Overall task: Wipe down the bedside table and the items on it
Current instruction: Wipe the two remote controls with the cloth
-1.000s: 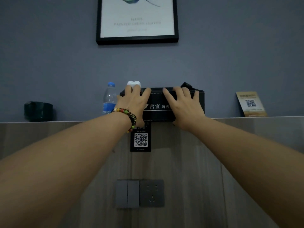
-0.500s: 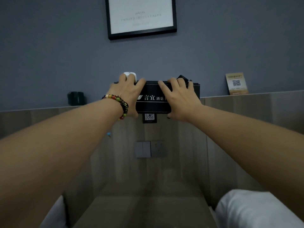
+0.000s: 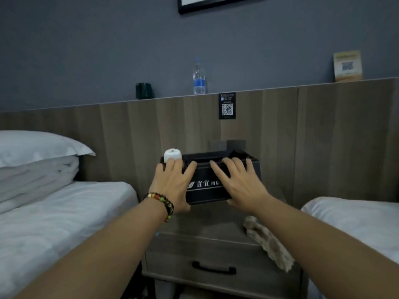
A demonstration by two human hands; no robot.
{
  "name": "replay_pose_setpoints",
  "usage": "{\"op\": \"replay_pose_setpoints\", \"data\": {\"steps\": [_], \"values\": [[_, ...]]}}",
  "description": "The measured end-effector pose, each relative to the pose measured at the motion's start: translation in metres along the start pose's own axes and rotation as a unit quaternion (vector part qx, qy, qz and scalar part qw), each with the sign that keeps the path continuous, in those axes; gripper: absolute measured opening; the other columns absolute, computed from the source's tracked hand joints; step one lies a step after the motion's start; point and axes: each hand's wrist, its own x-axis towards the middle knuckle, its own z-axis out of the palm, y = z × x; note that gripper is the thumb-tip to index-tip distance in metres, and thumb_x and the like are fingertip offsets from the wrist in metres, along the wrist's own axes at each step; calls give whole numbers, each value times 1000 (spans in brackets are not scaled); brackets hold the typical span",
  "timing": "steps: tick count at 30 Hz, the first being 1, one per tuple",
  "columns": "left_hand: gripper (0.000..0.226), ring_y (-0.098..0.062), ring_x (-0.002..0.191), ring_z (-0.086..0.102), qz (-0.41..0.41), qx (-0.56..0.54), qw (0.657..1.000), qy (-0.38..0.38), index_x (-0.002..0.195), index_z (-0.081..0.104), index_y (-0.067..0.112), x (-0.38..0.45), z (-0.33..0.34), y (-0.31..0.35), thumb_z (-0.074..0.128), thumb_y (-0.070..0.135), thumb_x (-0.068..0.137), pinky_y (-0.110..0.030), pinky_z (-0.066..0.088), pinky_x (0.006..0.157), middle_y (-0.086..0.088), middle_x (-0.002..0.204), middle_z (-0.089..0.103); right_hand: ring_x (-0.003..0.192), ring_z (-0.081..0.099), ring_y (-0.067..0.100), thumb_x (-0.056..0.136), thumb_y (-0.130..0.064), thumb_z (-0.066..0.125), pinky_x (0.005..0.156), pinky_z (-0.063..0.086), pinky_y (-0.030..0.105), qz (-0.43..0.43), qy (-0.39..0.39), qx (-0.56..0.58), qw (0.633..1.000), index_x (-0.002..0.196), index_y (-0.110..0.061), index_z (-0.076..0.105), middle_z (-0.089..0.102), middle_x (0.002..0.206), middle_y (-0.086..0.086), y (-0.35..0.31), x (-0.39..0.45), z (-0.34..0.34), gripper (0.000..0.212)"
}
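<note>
Hands first: your left hand (image 3: 172,186) and right hand (image 3: 241,186) grip a black organizer box (image 3: 207,190) from both sides, fingers curled over its top edge, above the bedside table (image 3: 207,231). Your crumpled cloth (image 3: 267,242) lies on the table's right edge.

I see two bare forearms, no sleeves on either. On my left wrist sits a bracelet of round dark, red, green and amber beads (image 3: 162,202), with a few beads dangling beneath. My right wrist carries nothing.
</note>
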Motion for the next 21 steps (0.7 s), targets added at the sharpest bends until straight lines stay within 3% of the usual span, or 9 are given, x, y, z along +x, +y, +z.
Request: {"op": "replay_pose_setpoints", "data": {"steps": [7, 12, 16, 18, 21], "values": [[113, -30, 119, 40, -1, -51, 998, -38, 147, 21, 23, -40, 54, 15, 70, 66, 54, -45, 34, 93, -10, 131, 42, 119, 53, 38, 38, -46, 91, 92, 45, 60, 2, -78, 63, 995, 146, -16, 27, 53, 131, 17, -46, -34, 41, 128], [117, -25, 88, 54, -14, -106, 994, 5, 125, 43, 22, -33, 72, 4, 70, 70, 21, -41, 45, 69, -5, 99, 58, 127, 49, 36, 45, -49, 88, 99, 43, 57, 15, -66, 99, 993, 149, -19, 27, 51, 136, 13, -48, -32, 54, 124], [115, -22, 111, 42, 0, -141, 989, -42, 140, 32, 31, -26, 79, 1, 74, 69, 40, -38, 36, 90, 1, 119, 46, 138, 35, 36, 61, -48, 83, 107, 33, 58, 22, -82, 103, 991, 151, -23, 12, 38, 147, 12, -48, -28, 60, 118], [102, -21, 116, 39, -7, -187, 982, -38, 140, 35, 32, -25, 85, 5, 79, 60, 52, -36, 31, 94, 2, 121, 45, 133, 42, 35, 60, -49, 83, 101, 41, 59, 31, -94, 121, 988, 149, -22, 21, 44, 142, 12, -50, -30, 65, 111], [66, -23, 97, 54, -9, -222, 975, 31, 108, 61, 27, -22, 99, 9, 89, 41, 50, -35, 38, 79, 4, 99, 52, 120, 56, 32, 57, -50, 85, 85, 54, 53, 41, -92, 151, 983, 141, -23, 40, 56, 128, 11, -56, -37, 80, 98]]}}
